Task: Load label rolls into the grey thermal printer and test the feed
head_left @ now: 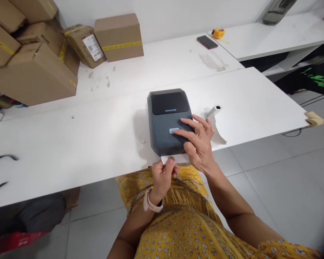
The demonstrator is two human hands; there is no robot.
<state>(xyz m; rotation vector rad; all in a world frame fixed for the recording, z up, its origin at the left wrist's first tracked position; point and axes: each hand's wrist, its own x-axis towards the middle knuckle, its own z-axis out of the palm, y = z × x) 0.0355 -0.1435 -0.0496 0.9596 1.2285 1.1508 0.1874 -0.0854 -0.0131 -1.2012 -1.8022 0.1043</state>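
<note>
A dark grey-blue label printer [162,135] with a black window on its lid sits near the front edge of the white table. White label paper [181,158] sticks out from its front side. My left hand [164,173] pinches the left part of this paper between thumb and fingers, just below the printer. Over the printer's right side lies my right hand [201,142], its fingers spread. The index fingertip touches the pale button [174,130] on the lid, and the hand holds nothing. Right of the printer is a small paper roll [215,111] with a loose curled strip.
Cardboard boxes [118,37] are stacked at the back left. A phone [207,42] and a yellow tape measure [218,33] lie at the back right. Black straps [2,158] rest at the left edge. Tape [314,118] hangs on the table's right corner.
</note>
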